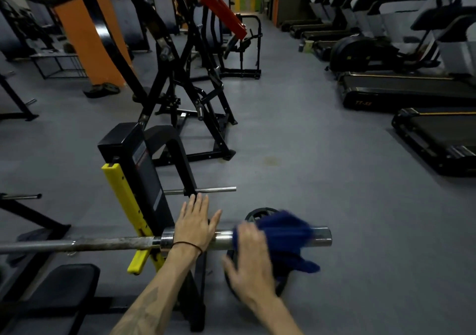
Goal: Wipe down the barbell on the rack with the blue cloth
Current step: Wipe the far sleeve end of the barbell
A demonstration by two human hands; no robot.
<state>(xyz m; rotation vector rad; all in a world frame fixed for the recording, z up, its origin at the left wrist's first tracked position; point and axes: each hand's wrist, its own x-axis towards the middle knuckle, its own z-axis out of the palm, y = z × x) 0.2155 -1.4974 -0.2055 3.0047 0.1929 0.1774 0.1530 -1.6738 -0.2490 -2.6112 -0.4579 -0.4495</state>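
Two hands are on the job, and the wiping is under way at the bar's outer end. Largest first: the grey floor [322, 180] lies wide and bare beyond my right grip, so nothing there crowds a sweep outward, though the treadmills [401, 90] stand well off on that side. The rack [139, 164], black with a yellow guard, stands just inside my left grip and carries the barbell [103, 243], which runs level from the far left across to its free end, just past my right grip. A weight plate [260, 213] on the floor sits behind and below the cloth.

My left hand [195, 226] lies flat and spread on the shiny sleeve, fingers unclenched, steadying the bar and not gripping it. My right hand [249, 257] is blurred in motion; it looks to have hold of the blue cloth [283, 234], which is draped over the sleeve near the end, but I cannot tell how tightly.

By my reckoning only the sleeve is being done; the long rough shaft inside my left grip looks untouched. Next calls for closing the cloth round the bar and drawing it inward, lifting my left hand clear and minding the rack's cradle.
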